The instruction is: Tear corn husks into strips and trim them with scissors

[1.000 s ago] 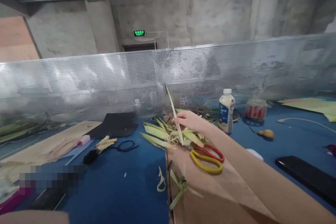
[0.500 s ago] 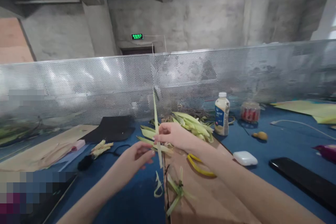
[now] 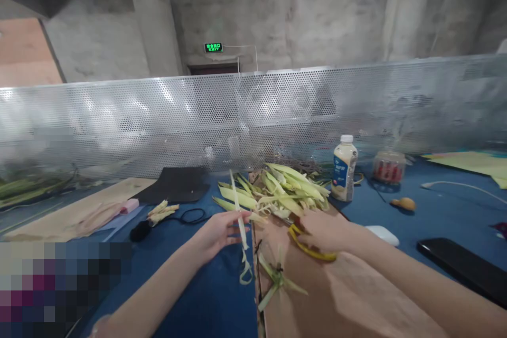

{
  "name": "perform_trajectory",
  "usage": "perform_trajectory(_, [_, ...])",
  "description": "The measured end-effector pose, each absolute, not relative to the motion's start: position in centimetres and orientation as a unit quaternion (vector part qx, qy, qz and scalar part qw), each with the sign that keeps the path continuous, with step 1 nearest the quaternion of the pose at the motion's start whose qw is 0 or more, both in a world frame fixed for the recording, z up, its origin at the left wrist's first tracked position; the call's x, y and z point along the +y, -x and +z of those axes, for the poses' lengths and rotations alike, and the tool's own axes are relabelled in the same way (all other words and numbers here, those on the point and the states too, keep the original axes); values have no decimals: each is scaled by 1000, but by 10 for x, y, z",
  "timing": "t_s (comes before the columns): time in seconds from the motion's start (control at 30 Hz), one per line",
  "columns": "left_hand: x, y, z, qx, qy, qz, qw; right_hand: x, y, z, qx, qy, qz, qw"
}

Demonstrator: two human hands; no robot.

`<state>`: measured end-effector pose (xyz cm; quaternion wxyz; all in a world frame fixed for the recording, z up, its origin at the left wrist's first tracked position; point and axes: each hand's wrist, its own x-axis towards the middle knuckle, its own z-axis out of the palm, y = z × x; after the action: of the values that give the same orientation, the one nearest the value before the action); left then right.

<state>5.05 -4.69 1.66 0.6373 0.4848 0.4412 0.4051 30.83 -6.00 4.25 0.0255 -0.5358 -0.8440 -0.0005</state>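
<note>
My left hand (image 3: 220, 232) pinches a long pale green leaf strip (image 3: 237, 209) and holds it nearly upright above the blue table (image 3: 190, 285). My right hand (image 3: 325, 229) rests on the yellow and red scissors (image 3: 309, 247), fingers curled over the handles, on a sheet of brown paper (image 3: 336, 296). Just beyond both hands lies a pile of green-yellow leaf strips (image 3: 277, 193). A small knotted leaf piece (image 3: 275, 277) lies on the brown paper near its left edge, and a curled scrap (image 3: 245, 272) sits on the blue surface beside it.
A white drink bottle (image 3: 344, 168) and a clear jar (image 3: 388, 167) stand by the perforated metal screen (image 3: 253, 116). A phone (image 3: 463, 264), a white case (image 3: 382, 234) and a small yellow object (image 3: 403, 204) lie at the right. A black cord (image 3: 190, 217), dark mat (image 3: 176, 186) and brown paper (image 3: 71, 216) lie at the left.
The leaf strip passed from my right hand to my left hand. My right hand dropped onto the scissors on the brown paper.
</note>
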Motion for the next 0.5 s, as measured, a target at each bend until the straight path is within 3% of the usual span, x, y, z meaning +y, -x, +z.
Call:
perform_trajectory(0.17, [-44,-50,11,428,-505,409,628,-61,-336,9,-808,579,-95,57])
perform_trajectory(0.37, [-48,-48,9,421,-480,405,654,-51,-345,9,-813,570,40,112])
perform_trajectory(0.5, [-46,-43,11,425,-470,407,658,-48,-346,12,-810,573,73,104])
